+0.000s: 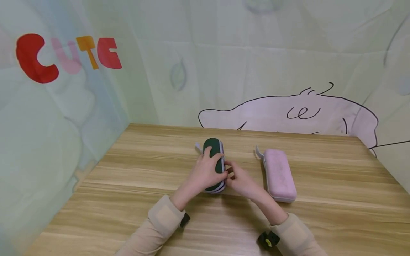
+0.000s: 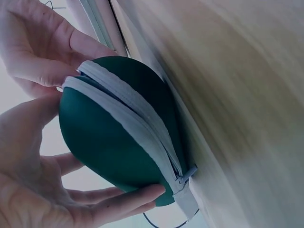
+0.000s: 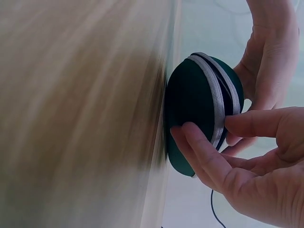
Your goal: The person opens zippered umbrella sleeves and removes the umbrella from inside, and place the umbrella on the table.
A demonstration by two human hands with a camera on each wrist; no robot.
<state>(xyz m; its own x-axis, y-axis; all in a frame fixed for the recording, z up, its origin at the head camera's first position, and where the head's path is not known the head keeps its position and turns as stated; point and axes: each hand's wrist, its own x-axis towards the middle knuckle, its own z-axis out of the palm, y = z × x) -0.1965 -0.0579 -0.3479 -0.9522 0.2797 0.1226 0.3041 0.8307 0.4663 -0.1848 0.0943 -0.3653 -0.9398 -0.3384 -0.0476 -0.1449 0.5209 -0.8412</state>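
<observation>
Here the left grip (image 1: 206, 173) clasps a green case (image 2: 109, 137) — ajar; the right grip (image 1: 241, 180) pinches it.

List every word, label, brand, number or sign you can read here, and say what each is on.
"CUTE": in coloured letters on the left part of the backdrop.
Yellow mark on the black device by the right sleeve: too small to read.
Green case and pink case: none on the sides that show.
</observation>
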